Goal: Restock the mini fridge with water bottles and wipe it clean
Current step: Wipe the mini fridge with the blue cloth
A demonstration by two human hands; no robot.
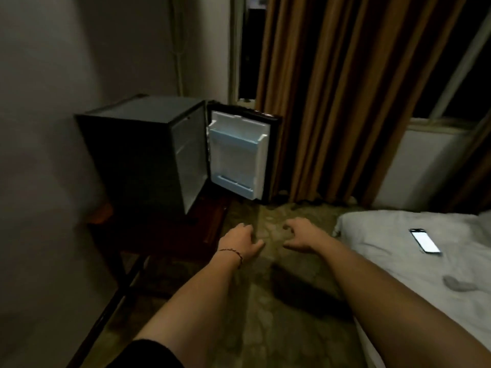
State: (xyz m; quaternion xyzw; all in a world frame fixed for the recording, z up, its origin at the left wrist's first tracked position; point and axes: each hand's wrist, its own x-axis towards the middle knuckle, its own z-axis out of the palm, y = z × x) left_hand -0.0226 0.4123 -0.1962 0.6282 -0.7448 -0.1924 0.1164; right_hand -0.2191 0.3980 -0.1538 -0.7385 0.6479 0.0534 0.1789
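Forearms reached out from the bottom of the view over a patterned floor (pixel 265 328), both bare below a dark sleeve (pixel 148 354) on the left side. Beyond them the left hand (pixel 239 243), with a thin cord bracelet (pixel 232 252) at its wrist, hung palm down with loosely curled fingers and held nothing. Just beside it, apart by a small gap, the right hand (pixel 301 235) was likewise relaxed, fingers bent downward and holding nothing. To the right lay a bed (pixel 398 261) with a pale sheet, and on it a phone (pixel 425 240) rested face up with its screen lit. Farther on, past the hands and to the left, the mini fridge (pixel 127 155) stood on a low dark wooden stand (pixel 164 235) against the wall. Its door (pixel 239 155) was swung wide open to the right, showing a white inner lining with door shelves; no bottles could be seen on them. The cabinet interior was seen at a steep angle and too dim to tell what it contained. Behind the door, brown curtains (pixel 345 102) hung to the floor, with a dark window (pixel 465 88) beyond them at the far right.
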